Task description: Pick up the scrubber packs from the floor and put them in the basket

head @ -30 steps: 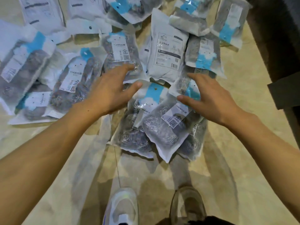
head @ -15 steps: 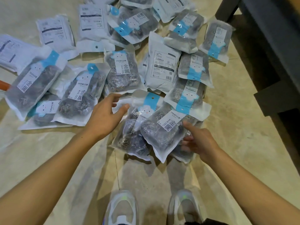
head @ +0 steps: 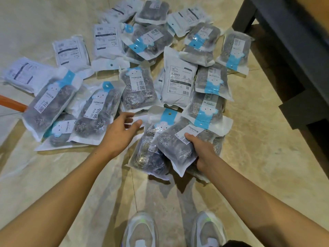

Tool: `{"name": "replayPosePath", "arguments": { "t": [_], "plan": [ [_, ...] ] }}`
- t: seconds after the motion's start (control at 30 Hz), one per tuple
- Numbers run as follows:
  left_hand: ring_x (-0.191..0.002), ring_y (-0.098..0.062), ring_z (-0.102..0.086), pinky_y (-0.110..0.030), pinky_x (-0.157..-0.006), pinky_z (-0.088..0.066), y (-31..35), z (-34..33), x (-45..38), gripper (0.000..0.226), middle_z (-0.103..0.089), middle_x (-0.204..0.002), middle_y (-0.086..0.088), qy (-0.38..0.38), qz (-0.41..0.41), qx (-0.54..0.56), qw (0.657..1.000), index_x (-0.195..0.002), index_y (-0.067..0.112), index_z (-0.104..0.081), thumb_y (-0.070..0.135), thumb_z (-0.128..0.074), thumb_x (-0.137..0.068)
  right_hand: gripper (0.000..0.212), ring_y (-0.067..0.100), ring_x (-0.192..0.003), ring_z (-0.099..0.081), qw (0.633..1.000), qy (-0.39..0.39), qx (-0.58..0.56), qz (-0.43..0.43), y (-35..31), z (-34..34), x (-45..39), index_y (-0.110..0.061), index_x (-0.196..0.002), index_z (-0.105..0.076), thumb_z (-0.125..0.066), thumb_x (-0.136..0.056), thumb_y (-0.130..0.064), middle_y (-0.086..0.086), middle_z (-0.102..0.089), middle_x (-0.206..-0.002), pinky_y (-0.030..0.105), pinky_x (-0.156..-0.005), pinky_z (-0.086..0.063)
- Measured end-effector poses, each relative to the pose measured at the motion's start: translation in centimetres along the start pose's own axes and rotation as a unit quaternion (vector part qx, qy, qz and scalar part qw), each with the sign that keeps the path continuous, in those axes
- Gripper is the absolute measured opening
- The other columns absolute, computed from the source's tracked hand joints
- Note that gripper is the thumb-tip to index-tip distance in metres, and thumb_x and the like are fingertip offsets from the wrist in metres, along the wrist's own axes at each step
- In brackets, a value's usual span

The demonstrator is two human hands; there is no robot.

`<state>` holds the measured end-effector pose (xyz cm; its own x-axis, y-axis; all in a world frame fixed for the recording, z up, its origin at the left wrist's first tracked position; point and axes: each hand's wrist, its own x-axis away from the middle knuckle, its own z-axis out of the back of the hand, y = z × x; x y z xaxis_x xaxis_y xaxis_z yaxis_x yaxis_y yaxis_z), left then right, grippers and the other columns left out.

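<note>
Several clear packs of steel-wool scrubbers with blue and white labels lie spread over the beige floor. My right hand [head: 202,151] grips the near edge of one scrubber pack [head: 175,146], thumb on its white label, its near end tilted up over another pack [head: 151,157]. My left hand [head: 119,133] hovers with fingers spread and holds nothing, just left of that pile and below a pack [head: 137,88] lying face up. No basket is in view.
Dark furniture legs and a frame [head: 292,56] stand along the right. An orange strip [head: 12,104] shows at the left edge. My two pale shoes [head: 140,230] stand at the bottom. Bare floor lies at the near left and near right.
My right hand dropped from above the packs to the near edge of the front pack and closed on it. My left hand drew back toward me. The view pulled back from the pile.
</note>
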<state>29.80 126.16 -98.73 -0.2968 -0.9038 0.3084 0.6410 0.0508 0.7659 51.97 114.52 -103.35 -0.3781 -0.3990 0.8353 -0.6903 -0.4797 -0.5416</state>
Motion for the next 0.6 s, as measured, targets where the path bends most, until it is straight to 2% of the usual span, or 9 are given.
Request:
{"name": "replayPosePath", "arguments": {
  "t": [0.1,0.23,0.37,0.47,0.53,0.6],
  "plan": [
    [-0.11,-0.018,-0.063,-0.035,-0.093,-0.051,-0.7,-0.3,-0.2,0.048,-0.064,-0.128,-0.004,-0.006,0.026,0.02,0.999,-0.14,0.018,-0.055,0.043,-0.063,-0.1,0.032,0.026,-0.077,-0.078,0.998,-0.06,-0.026,-0.026,-0.4,0.4,0.9,-0.006,-0.12,-0.071,-0.078,-0.089,-0.009,0.013,-0.08,-0.097,0.035,-0.062,-0.062],
    [-0.098,-0.014,-0.063,-0.025,-0.074,-0.048,-1.7,-1.4,-0.3,0.047,-0.064,-0.123,-0.006,-0.026,0.075,0.034,0.996,-0.137,0.019,-0.056,0.039,-0.069,-0.097,0.038,0.033,-0.094,-0.077,0.983,-0.163,-0.032,-0.079,-0.8,1.2,2.5,-0.008,-0.132,-0.064,-0.069,-0.094,-0.006,0.019,-0.077,-0.114,0.043,-0.078,-0.064],
    [-0.095,-0.015,-0.062,-0.027,-0.072,-0.048,-2.6,-2.2,-0.6,0.052,-0.063,-0.117,-0.005,-0.053,0.118,0.029,0.991,-0.137,0.015,-0.055,0.036,-0.074,-0.094,0.039,0.032,-0.097,-0.075,0.957,-0.275,0.001,-0.091,-1.3,1.5,4.7,-0.006,-0.127,-0.07,-0.068,-0.088,-0.008,0.019,-0.074,-0.12,0.043,-0.088,-0.062],
    [-0.101,-0.026,-0.066,-0.033,-0.077,-0.05,-3.5,-2.5,-1.2,0.069,-0.065,-0.121,-0.008,-0.083,0.16,0.034,0.983,-0.136,0.016,-0.055,0.049,-0.081,-0.08,0.041,0.033,-0.101,-0.074,0.94,-0.335,0.054,-0.019,-2.6,1.4,5.9,-0.003,-0.127,-0.069,-0.07,-0.086,-0.003,0.022,-0.073,-0.121,0.043,-0.086,-0.062],
    [-0.099,-0.031,-0.067,-0.041,-0.086,-0.055,-3.6,-2.9,-1.2,0.088,-0.065,-0.121,-0.009,-0.108,0.188,0.027,0.976,-0.134,0.017,-0.054,0.063,-0.076,-0.062,0.052,0.032,-0.1,-0.075,0.936,-0.33,0.11,0.06,-3.9,1.1,6.4,-0.001,-0.129,-0.067,-0.075,-0.078,0.0,0.02,-0.075,-0.119,0.039,-0.083,-0.061],
    [-0.101,-0.032,-0.07,-0.048,-0.095,-0.057,-3.8,-3.7,-1.4,0.098,-0.069,-0.116,-0.008,-0.126,0.19,0.03,0.973,-0.128,0.016,-0.056,0.066,-0.078,-0.046,0.06,0.031,-0.103,-0.075,0.932,-0.308,0.15,0.121,-5.1,0.9,6.6,-0.002,-0.129,-0.066,-0.079,-0.07,-0.001,0.017,-0.076,-0.117,0.038,-0.086,-0.061]
  ]
}}
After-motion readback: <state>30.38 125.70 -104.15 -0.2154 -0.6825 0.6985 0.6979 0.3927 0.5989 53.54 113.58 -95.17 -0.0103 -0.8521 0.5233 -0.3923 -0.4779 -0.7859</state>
